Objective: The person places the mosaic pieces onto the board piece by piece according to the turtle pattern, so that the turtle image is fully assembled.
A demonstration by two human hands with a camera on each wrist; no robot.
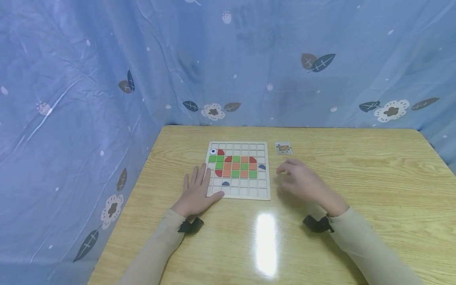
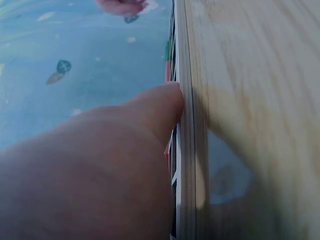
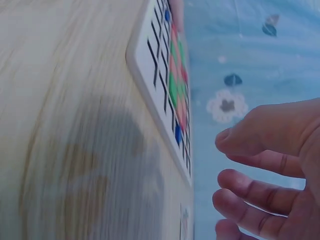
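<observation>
A white gridded puzzle board [image 1: 251,192] lies on the table, bearing green and orange square tiles [image 1: 236,166] and red rounded ones. An eye tile [image 1: 213,151] sits near its upper left corner. Two dark blue half-round tiles stand apart from the rest, one low on the board [image 1: 226,184], another at the right side [image 1: 262,167]. My left hand [image 1: 196,196] rests over the board's left edge with fingers spread, its thumb [image 2: 167,97] along the near edge. Right of the board hovers my right hand [image 1: 303,182], fingers loosely bent, holding nothing.
A small picture card [image 1: 284,148] lies beyond the right hand, beside the board's upper right corner. The wooden table [image 1: 374,178] ends at a blue patterned curtain [image 1: 249,79] at the back and left. Black straps [image 1: 318,224] circle both wrists.
</observation>
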